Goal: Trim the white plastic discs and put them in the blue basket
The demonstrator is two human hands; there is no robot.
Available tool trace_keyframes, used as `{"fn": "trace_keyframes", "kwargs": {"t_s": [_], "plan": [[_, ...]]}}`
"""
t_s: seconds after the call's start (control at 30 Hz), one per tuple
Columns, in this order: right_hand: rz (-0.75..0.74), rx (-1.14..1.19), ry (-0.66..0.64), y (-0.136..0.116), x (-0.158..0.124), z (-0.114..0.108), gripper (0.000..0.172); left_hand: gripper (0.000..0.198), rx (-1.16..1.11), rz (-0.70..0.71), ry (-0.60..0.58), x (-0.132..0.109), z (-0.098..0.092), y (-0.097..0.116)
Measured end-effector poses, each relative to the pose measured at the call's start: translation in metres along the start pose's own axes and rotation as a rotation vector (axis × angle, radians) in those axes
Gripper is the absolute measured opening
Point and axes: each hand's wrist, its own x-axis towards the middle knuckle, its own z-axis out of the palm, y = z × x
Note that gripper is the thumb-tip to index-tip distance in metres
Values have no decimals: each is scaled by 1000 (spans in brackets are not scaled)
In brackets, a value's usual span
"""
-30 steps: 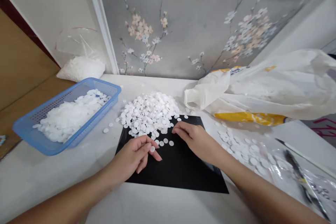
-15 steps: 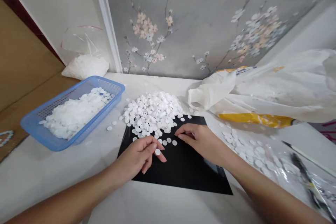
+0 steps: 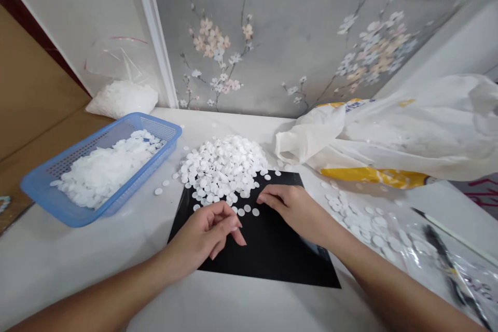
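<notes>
My left hand hovers over the black sheet, its thumb bent in against the curled fingers. Whatever sits at that thumb tip is too small to make out. Just to the right, my right hand is closed in a pinch low over the sheet, its fingertips pointing left; what they hold, if anything, is hidden. Between the hands lie a few loose small white discs. Behind them a large heap of white discs covers the sheet's far edge and spreads onto the white table.
A blue basket with white discs stands left, before a clear bag of white pieces. To the right are a white and yellow plastic bag, scattered discs, a white pen-like tool and a black tool.
The white disc seen at my left thumb is no longer visible there, and that hand has turned slightly. My right hand stays pinched in nearly the same place. The view has shifted a little.
</notes>
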Motion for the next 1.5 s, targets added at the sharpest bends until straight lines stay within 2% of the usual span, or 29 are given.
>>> {"fn": "trace_keyframes", "kwargs": {"t_s": [0.2, 0.4, 0.53, 0.83, 1.0, 1.07, 1.2, 1.3, 1.4, 1.5], "plan": [[27, -22, -42, -5, -1, 4, 6, 23, -36, -38, 7, 2, -1, -4], [40, 40, -45, -4, -2, 5, 8, 30, -65, -68, 8, 1, 0, -4], [60, 138, -101, -7, -3, 4, 11, 30, -96, -81, 13, 1, 0, -6], [18, 41, -84, -5, -4, 5, 13, 10, 0, -49, 32, -1, 0, -1], [-18, -37, 12, -3, -4, -1, 20, 36, 69, -37, 43, -2, -1, -2], [8, -44, -16, -4, -4, -1, 17, 40, 64, -48, 29, -2, -2, -2], [31, -43, -117, -8, -6, 5, 7, 22, -6, -68, 10, -1, 0, -1], [33, -18, -139, -13, -10, 9, 6, 23, 44, -38, 42, -1, 1, -2], [-1, 75, -147, -23, -15, 12, 4, 24, 88, -19, 72, -2, 2, -2], [-71, 123, -143, -31, -18, 13, 3, 24, 21, -56, 7, -2, 2, -1]]}}
